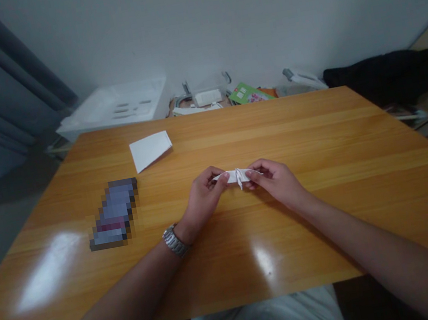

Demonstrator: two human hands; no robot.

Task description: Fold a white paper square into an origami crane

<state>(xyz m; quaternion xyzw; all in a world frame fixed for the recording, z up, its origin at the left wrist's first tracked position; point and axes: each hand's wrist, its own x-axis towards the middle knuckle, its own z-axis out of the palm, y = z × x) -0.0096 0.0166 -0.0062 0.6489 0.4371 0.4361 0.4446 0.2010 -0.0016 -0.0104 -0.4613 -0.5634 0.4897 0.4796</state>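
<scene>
Between my two hands is a small piece of folded white paper [232, 177], long and narrow, with a raised fold near its middle. My left hand [207, 188] pinches its left end between thumb and fingers. At the right end, my right hand [272, 176] grips it the same way, thumb on top. The tips of the fingers behind the paper are partly hidden. Both hands are just above or on the wooden table [320, 152]; I cannot tell if the paper touches it. A metal watch [176, 240] is on my left wrist.
A white sheet of paper [151, 149] lies at the table's back left. Nearer, on the left, is a pixelated phone-like device [116, 213]. Beyond the far edge are a white tray [117, 104], a green booklet [247, 93] and dark cloth [390, 79].
</scene>
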